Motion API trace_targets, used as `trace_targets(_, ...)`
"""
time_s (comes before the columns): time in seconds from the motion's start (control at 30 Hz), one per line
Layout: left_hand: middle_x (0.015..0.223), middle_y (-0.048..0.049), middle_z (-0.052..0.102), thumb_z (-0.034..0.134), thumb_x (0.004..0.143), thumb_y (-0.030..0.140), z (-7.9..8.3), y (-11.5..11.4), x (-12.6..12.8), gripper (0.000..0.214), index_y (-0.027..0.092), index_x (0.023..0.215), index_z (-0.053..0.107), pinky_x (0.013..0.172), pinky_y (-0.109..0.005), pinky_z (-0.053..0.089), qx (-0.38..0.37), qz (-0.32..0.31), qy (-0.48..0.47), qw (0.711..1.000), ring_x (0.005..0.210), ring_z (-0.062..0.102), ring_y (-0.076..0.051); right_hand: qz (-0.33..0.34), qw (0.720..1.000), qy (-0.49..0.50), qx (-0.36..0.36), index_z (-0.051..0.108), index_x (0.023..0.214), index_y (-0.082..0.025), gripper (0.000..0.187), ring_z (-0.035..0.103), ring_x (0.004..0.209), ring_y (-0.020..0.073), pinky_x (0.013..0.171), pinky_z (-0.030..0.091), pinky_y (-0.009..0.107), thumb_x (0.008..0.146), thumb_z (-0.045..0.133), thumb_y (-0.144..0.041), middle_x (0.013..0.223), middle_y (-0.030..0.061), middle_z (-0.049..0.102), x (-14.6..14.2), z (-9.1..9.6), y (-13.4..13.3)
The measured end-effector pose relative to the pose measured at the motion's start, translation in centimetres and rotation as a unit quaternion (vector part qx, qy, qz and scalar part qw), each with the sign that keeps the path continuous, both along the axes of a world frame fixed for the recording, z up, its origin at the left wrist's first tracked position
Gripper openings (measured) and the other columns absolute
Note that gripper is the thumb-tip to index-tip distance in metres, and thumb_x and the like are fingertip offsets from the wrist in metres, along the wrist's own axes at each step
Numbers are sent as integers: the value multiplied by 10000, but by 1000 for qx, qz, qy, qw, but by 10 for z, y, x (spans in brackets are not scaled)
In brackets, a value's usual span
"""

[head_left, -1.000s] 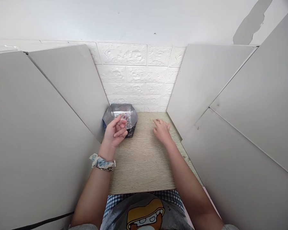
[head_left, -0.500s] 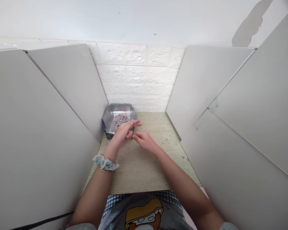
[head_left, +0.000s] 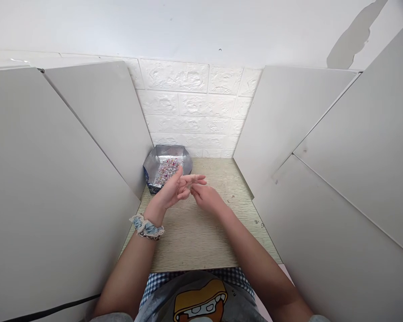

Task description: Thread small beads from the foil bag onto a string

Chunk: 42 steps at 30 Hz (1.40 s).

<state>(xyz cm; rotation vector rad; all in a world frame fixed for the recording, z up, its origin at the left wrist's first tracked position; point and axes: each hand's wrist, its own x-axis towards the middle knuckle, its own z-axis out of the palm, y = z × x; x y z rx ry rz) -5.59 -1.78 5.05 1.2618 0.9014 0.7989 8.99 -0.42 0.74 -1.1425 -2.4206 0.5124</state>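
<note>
A foil-lined box [head_left: 166, 166] of small coloured beads [head_left: 168, 167] sat just beyond the left hand [head_left: 176, 190]. Left hand and right hand [head_left: 206, 197], a second earlier apart, met fingertip to fingertip above the desk [head_left: 195, 237]; any pinched item was indiscernible.

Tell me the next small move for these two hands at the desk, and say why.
Probably hold the left hand level and let the right hand finish its pinch at the left fingertips. The two hands meet above the wooden desk, beside the foil-lined box of tiny beads; whatever sits between the fingers is too small to see, so a tilt might drop it.
</note>
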Motion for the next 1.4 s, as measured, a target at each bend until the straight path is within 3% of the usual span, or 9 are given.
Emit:
trace_targets(0.1,705,-83,590,183,760,651,-4,1,7,748,76,1077,540,435,-222,251,42,94,180,978,383,295,-48,25,999,17,18,507,804,-180,247,491,636,126,538,271,211,880,293,-278,745,22,561,0,3,-4)
trace_targets(0.2,540,-69,545,166,756,658,-7,-1,10,764,53,851,623,416,-232,226,36,37,263,963,365,291,-61,-17,998,61,13,464,781,-177,232,466,578,109,541,276,203,885,277,-266,657,1,532,6,9,-3)
trace_targets(0.37,687,-127,598,17,757,643,-5,-3,1,845,57,790,626,372,-234,103,-43,-137,11,990,313,167,-16,-68,995,73,1,435,741,-184,263,431,519,104,503,251,198,890,256,-307,583,-22,490,15,11,2)
trace_targets(0.5,804,-147,591,-22,712,684,-3,1,-5,907,59,958,589,366,-221,103,-28,-47,-137,989,303,132,9,-14,999,31,10,481,847,-189,237,491,618,117,504,242,202,889,265,-275,769,6,568,6,9,-4)
trace_targets(0.63,891,-135,571,91,745,669,0,0,-7,806,93,1106,525,396,-225,122,3,-17,-8,1000,357,216,-7,7,998,-22,63,495,828,-163,256,484,606,124,495,226,218,889,272,-274,773,31,560,-3,6,-12)
trace_targets(0.83,815,-82,587,110,775,630,3,-5,-5,737,113,886,623,412,-236,161,16,-46,167,985,387,226,-32,-39,990,-20,132,506,777,-159,257,460,569,108,559,247,227,887,290,-243,645,10,546,2,5,-6)
trace_targets(1.13,476,-118,521,-45,684,706,0,-3,-12,947,38,620,622,366,-243,80,-66,-168,-4,984,263,145,-18,-42,984,-30,171,496,723,-150,329,452,553,96,659,264,240,909,250,-262,623,12,544,5,0,4)
trace_targets(1.27,722,-141,593,-56,669,716,2,-3,-10,963,53,868,613,366,-231,83,-44,-98,-93,990,277,131,0,-15,991,-54,122,507,861,-155,224,498,640,119,667,275,249,882,284,-167,766,32,589,1,0,-1)
trace_targets(1.4,944,-134,573,82,750,663,0,0,-2,789,101,1073,532,407,-224,149,28,39,32,998,362,195,-12,-15,992,-83,98,486,846,-140,236,504,639,143,637,283,259,896,269,-218,779,61,574,-4,1,-7)
